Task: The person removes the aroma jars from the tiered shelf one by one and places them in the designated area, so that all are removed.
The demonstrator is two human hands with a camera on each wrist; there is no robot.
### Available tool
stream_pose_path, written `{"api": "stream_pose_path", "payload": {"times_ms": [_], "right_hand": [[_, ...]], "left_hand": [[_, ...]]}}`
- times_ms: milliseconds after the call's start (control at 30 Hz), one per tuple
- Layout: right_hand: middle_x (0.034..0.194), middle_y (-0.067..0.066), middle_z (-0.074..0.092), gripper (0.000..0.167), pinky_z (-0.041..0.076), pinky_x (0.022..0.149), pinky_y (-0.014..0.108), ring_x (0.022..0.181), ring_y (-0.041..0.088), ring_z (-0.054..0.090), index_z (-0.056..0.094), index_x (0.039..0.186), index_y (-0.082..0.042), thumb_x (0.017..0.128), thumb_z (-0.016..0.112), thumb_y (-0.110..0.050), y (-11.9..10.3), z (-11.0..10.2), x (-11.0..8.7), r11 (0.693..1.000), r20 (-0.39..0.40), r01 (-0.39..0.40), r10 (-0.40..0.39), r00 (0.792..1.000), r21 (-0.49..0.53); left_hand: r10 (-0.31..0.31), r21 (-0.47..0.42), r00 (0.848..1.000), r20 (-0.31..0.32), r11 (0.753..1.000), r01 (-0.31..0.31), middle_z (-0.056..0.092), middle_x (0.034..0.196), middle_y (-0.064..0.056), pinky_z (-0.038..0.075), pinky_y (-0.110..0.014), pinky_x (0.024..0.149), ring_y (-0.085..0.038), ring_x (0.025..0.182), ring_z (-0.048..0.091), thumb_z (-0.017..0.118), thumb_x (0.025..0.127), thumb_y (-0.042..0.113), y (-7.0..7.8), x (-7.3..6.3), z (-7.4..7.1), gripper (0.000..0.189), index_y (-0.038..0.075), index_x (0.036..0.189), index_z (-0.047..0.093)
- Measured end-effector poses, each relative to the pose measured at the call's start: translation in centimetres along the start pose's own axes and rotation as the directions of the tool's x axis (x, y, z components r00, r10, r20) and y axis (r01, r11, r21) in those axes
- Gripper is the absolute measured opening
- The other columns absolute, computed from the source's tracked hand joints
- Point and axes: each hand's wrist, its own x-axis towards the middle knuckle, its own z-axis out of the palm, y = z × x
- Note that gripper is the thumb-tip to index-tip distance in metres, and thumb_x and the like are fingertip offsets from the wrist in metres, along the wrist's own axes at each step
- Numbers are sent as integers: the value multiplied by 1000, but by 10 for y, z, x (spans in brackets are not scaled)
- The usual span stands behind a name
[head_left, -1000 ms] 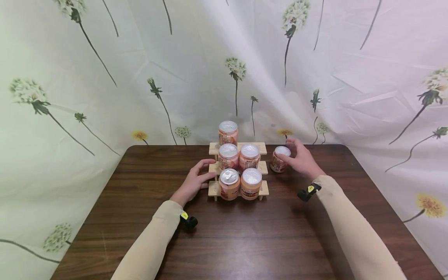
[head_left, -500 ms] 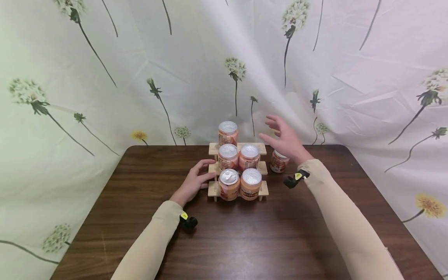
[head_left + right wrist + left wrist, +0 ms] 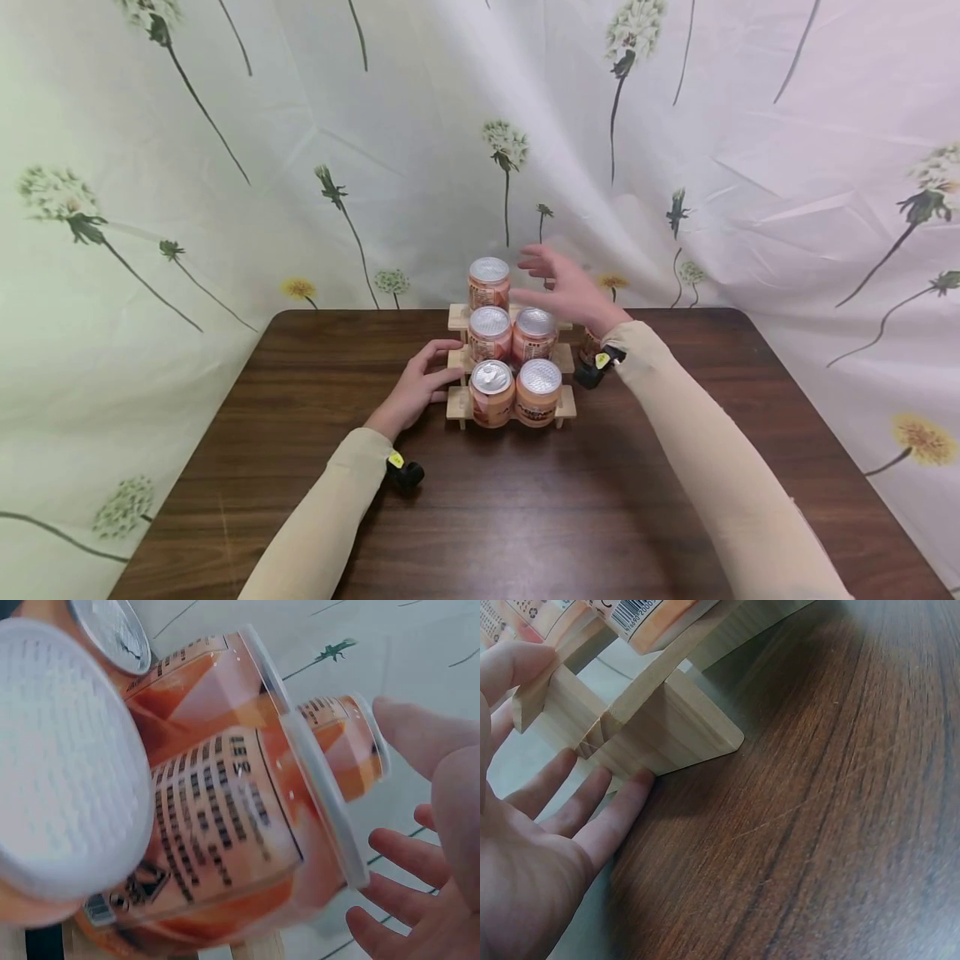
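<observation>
A three-step wooden rack (image 3: 457,406) holds orange-labelled cans in rows: one top can (image 3: 489,293) at the back left, two on the middle step, and two in front. One front can (image 3: 492,406) shows a metal pull-tab lid. At the rack's left side is my left hand (image 3: 411,393); in the left wrist view its straight fingers (image 3: 626,796) touch the side panel, thumb up by a step end. My right hand (image 3: 567,290), fingers spread and holding nothing, is beside the top can. Another can (image 3: 590,347) on the table is mostly hidden by the right wrist.
The rack stands on a dark brown wooden table (image 3: 480,517) near its back edge. Directly behind hangs a white curtain (image 3: 420,167) printed with dandelions. Small black wrist cameras are strapped over both cream sleeves.
My right hand has let go of the can right of the rack, risen, and moved left to the top can. My left hand and the rack have stayed put.
</observation>
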Motion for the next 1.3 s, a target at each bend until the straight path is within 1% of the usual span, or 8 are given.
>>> {"api": "stream_pose_path", "payload": {"times_ms": [133,233,467,600,767,1000,1133,1300], "right_hand": [[159,10,49,88,36,120,52,144,32,48,35,162,-19,93,79,-49,-4,3,6,1000,49,-5,5,999,-9],[161,13,46,89,36,120,53,145,33,48,34,163,-16,94,80,-46,-7,5,11,1000,75,-3,4,997,-14],[155,11,52,91,45,113,52,141,32,52,34,163,-15,91,83,-45,-14,12,17,998,114,-32,38,993,-48],[152,12,54,88,47,111,52,139,34,53,35,162,-11,93,82,-39,-17,16,21,999,137,-24,28,990,-31],[146,9,58,78,48,111,49,136,32,56,40,158,-10,95,81,-32,-17,19,26,1000,138,2,2,990,-26],[138,8,63,73,49,108,45,131,28,58,47,152,-9,93,83,-33,-18,21,29,996,117,8,2,993,-88],[135,9,64,70,50,106,44,129,27,59,49,148,-8,92,84,-32,-21,22,30,996,108,-4,14,994,-90],[132,9,65,67,52,103,43,124,26,61,50,145,-8,92,85,-30,-23,24,31,996,103,-41,48,993,-76]], "left_hand": [[-1,-2,1000,2,1000,1,45,154,-13,61,-41,83,-28,122,61,73,101,25,0,0,0,49,21,146,56],[-3,-4,1000,1,1000,3,45,154,-14,61,-42,83,-28,123,61,73,101,25,1,0,0,49,20,146,55],[-14,-2,1000,2,1000,14,45,154,-13,61,-42,84,-29,124,60,73,102,25,1,0,-1,48,21,147,55],[-16,-7,1000,4,1000,16,46,153,-14,61,-43,84,-29,123,60,73,101,25,1,1,-2,49,21,146,55],[-15,-9,1000,9,1000,15,45,153,-14,61,-44,86,-30,125,59,73,101,26,1,0,-2,49,21,147,55],[-21,-4,1000,9,1000,21,44,154,-13,60,-44,87,-31,126,59,74,101,28,0,0,-2,49,23,146,55],[-16,-3,1000,11,1000,16,43,154,-13,60,-44,86,-31,126,59,73,101,28,0,-1,-2,50,23,147,55],[-17,1,1000,10,1000,17,43,155,-13,60,-44,86,-31,126,59,73,101,28,0,-1,-1,49,22,147,55]]}}
